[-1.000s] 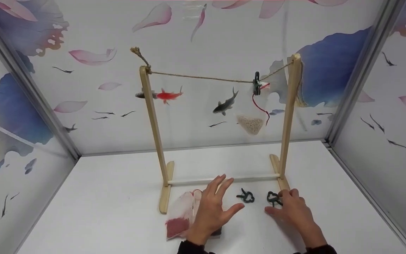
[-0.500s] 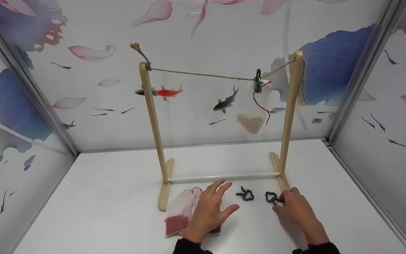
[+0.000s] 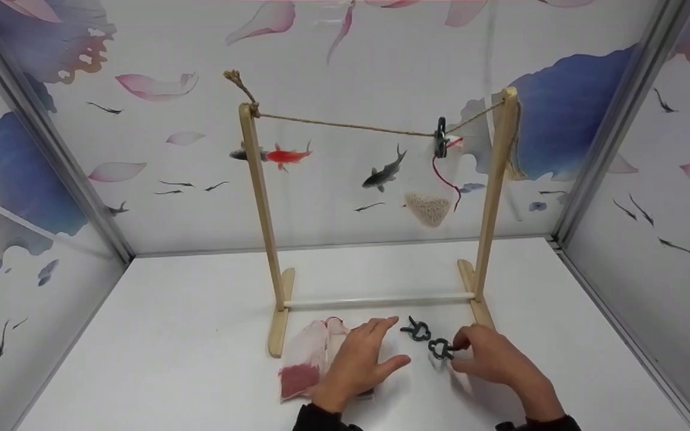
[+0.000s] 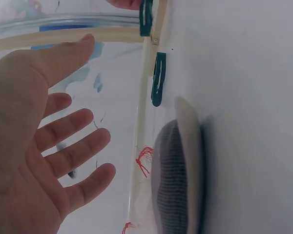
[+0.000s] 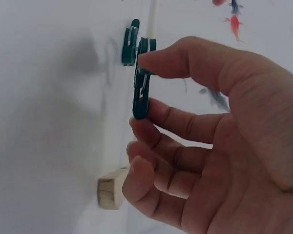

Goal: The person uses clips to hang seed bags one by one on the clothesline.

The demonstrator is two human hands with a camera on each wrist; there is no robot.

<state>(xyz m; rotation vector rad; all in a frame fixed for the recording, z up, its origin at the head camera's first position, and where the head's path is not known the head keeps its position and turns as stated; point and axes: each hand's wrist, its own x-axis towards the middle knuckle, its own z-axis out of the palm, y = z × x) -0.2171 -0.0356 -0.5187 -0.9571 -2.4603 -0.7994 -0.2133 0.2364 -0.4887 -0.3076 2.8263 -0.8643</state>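
I've got the right hand pinching a dark green clip between thumb and fingers, and the right wrist view shows that clip held up off the table. A second clip lies flat on the table just beyond it, in front of the rack's right foot. The left hand is released, fingers spread and straight, resting on or hovering just over a clear bag with red grains in it; from the head view I can't tell whether the palm actually touches. In the left wrist view the palm is open with nothing in it, and the bag lies beside it. Behind both hands stands the wooden rack, its twine stretched between the posts. A third clip on the twine holds a bag of pale grains near the right post.
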